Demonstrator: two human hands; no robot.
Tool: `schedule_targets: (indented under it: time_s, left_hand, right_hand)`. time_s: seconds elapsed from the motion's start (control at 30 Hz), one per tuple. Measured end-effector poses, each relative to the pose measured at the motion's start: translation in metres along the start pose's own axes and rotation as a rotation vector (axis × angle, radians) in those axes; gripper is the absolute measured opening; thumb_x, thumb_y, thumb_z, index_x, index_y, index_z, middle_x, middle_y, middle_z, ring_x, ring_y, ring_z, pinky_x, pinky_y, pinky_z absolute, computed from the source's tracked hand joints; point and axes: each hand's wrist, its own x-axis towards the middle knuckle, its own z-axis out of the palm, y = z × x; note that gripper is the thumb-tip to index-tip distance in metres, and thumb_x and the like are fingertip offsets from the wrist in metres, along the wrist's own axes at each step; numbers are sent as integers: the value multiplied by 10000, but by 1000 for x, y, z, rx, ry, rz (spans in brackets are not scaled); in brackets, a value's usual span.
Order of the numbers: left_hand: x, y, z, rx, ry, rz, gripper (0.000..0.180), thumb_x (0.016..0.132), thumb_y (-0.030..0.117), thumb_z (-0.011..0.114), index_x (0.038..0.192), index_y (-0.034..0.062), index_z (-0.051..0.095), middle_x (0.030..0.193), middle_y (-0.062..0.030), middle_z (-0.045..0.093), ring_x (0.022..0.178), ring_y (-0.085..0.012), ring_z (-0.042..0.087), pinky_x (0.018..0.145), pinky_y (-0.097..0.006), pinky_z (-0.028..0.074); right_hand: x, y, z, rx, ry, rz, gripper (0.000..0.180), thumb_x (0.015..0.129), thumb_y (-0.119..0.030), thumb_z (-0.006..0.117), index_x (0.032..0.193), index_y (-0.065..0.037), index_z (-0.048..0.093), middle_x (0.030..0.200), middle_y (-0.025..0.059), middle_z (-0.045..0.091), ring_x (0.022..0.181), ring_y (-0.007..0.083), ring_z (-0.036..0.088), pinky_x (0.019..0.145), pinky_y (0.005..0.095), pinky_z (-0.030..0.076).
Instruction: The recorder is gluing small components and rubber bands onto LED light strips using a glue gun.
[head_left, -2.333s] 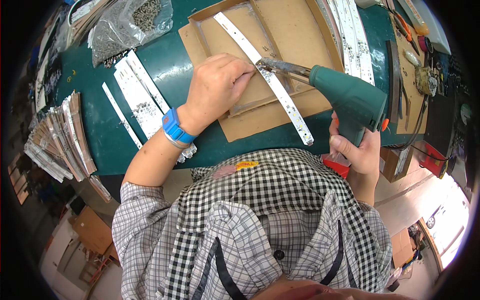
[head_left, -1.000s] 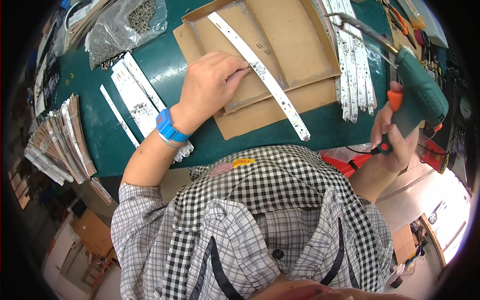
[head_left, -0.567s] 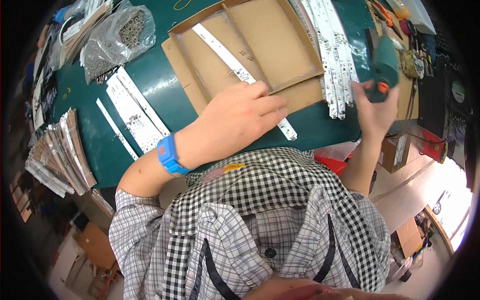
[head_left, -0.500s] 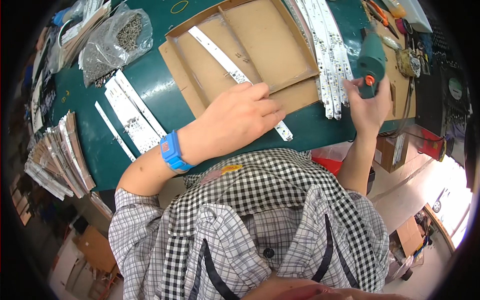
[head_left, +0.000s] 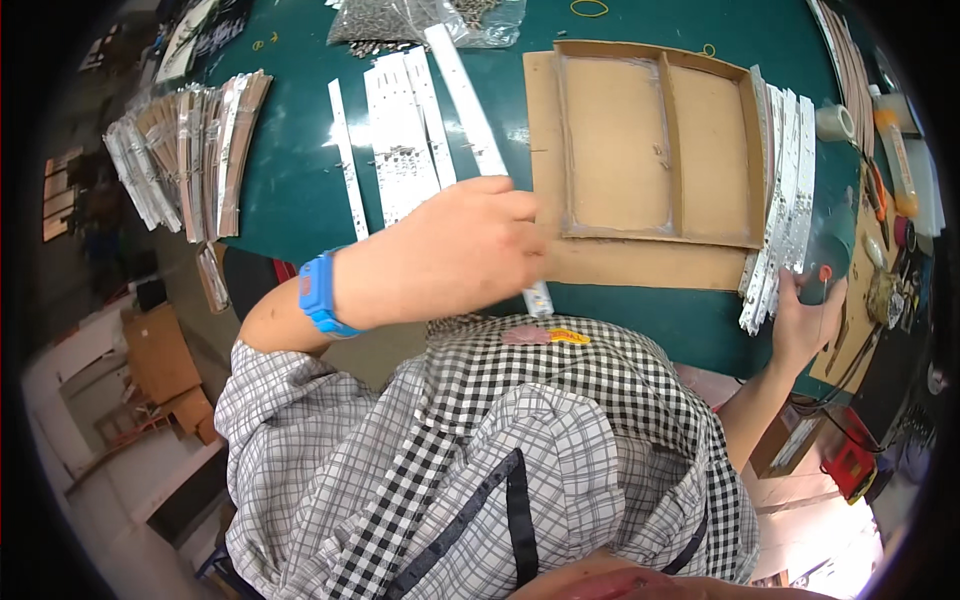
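My left hand (head_left: 470,245), with a blue watch at the wrist, is closed around a long white LED strip (head_left: 465,100) near its lower end. The strip slants across the green tabletop, between the cardboard tray (head_left: 650,268) and a group of white strips (head_left: 395,110) on the left. Over at the right, my right hand (head_left: 803,325) is wrapped round a green hand-held power tool (head_left: 832,235) with an orange-red button. That tool is blurred, and its working end cannot be made out. Beside it lies a stack of LED strips (head_left: 783,190) along the tray's right side.
A plastic bag of small metal parts (head_left: 410,25) lies at the back. Wrapped strip bundles (head_left: 205,150) sit at the table's left edge. Tape rolls (head_left: 835,123) and orange-handled pliers (head_left: 878,190) are at the far right. A yellow rubber band (head_left: 590,8) lies behind the tray.
The view has turned left. My left hand has carried the LED strip leftward off the cardboard tray, toward the other white strips. My right hand still grips the green tool.
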Motion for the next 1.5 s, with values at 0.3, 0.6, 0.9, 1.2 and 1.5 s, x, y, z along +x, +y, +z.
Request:
schedule_targets:
  time_s: [0.3, 0.6, 0.9, 1.2, 1.5]
  left_hand:
    - [-33, -27, 16, -29, -200, -209, 231, 721, 46, 658, 941, 34, 730, 997, -62, 701, 908, -239, 620, 828, -348, 506]
    - [39, -39, 9, -233, 74, -103, 221, 745, 45, 699, 966, 48, 699, 904, -117, 670, 842, -320, 629, 735, -418, 516]
    - [153, -86, 67, -272, 384, -99, 130, 767, 121, 742, 852, 32, 702, 798, -120, 687, 758, -311, 652, 681, -387, 518]
    - [110, -64, 53, -65, 303, -219, 93, 793, 58, 673, 874, 22, 702, 812, -155, 685, 702, -328, 666, 645, -379, 537]
    - [88, -58, 42, -690, 435, -383, 139, 890, -33, 632, 1009, -43, 703, 851, -86, 721, 748, -147, 695, 676, -268, 560]
  right_hand:
    - [8, 13, -11, 316, -1, 38, 338, 748, 24, 771, 1010, -13, 561, 826, 18, 601, 766, 117, 571, 747, 260, 467]
    - [-27, -37, -45, 888, -52, 125, 683, 690, 156, 735, 1309, 47, 470, 988, 84, 566, 811, 134, 537, 775, 278, 489]
    - [-55, -71, -31, 910, -312, 231, 642, 689, 173, 720, 1273, 58, 480, 837, 48, 552, 775, 134, 578, 732, 273, 510]
    - [-62, -71, -8, 706, -464, 175, 347, 732, 83, 744, 1035, 10, 592, 813, 30, 605, 735, 108, 591, 684, 252, 501]
    - [-68, -77, 30, 594, -462, 87, 461, 759, 14, 737, 1178, -9, 546, 893, 54, 657, 788, 116, 633, 748, 264, 513]
